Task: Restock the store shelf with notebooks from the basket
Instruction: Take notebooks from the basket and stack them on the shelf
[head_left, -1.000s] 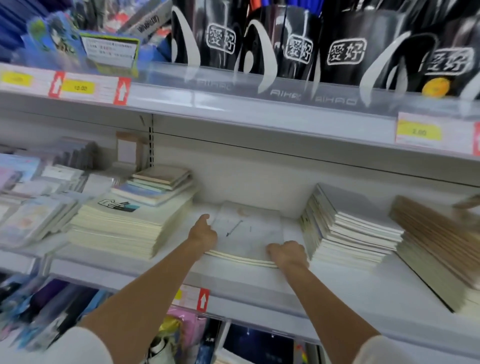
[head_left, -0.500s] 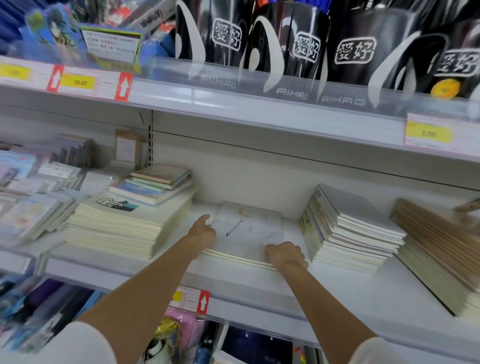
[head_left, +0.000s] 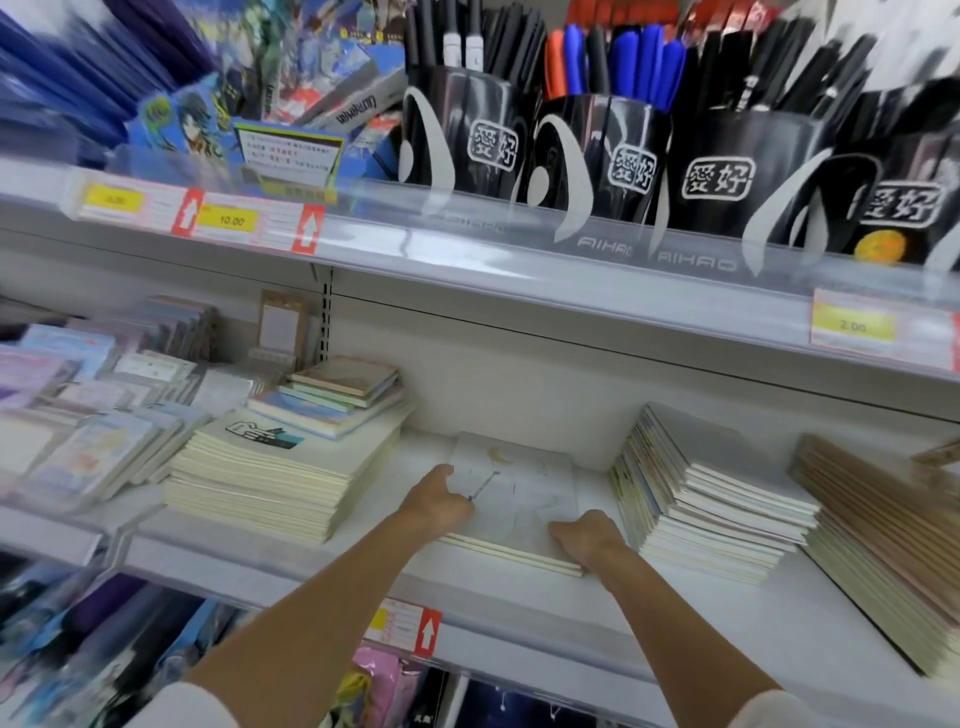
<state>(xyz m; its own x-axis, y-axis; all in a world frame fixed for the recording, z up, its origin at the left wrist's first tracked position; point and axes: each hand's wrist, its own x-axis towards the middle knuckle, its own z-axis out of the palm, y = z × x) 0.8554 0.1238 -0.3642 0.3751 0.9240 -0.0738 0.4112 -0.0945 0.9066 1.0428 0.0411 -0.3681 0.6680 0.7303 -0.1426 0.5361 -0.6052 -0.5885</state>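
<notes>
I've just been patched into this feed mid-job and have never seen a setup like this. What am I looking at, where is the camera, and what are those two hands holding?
There is no machine here. A person is working with bare hands, and the single picture comes from a wide-angle camera worn on their head, looking forward and down. That is why both forearms reach in from the bottom edge.

The left hand and the right hand grip the two sides of a low stack of notebooks, which lies flat on the white shelf.

To the left of it sits a taller cream stack. To the right are a slanted stack and a brown stack. The shelf above carries black pen cups.
</notes>
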